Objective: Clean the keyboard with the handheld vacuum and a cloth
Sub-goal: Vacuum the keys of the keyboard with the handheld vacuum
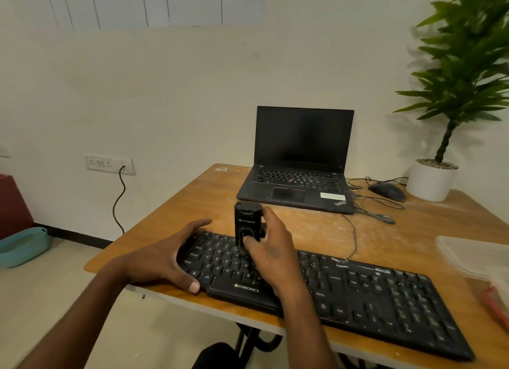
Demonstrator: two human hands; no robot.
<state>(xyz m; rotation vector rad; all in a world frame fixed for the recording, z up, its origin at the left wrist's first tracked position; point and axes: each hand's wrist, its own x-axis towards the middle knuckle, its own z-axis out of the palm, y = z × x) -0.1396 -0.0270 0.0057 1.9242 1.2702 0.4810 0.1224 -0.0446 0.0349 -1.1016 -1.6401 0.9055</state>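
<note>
One black keyboard (316, 282) lies along the near edge of the wooden table (311, 231), its left end steadied by the left hand (165, 255), fingers curved over its far edge and thumb at the front. The right hand (271, 251) wraps one small handheld vacuum (247, 225), upright on the keys. The vacuum looks light and rigid, best held round its body. Behind the keyboard: one laptop (298, 159), one mouse (388, 191), one potted plant (451, 98). No cloth is visible.

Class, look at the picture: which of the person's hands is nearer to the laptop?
Right. The right hand grips the handheld vacuum upright just in front of the laptop; the left hand holds the keyboard's left end, farther away.
</note>
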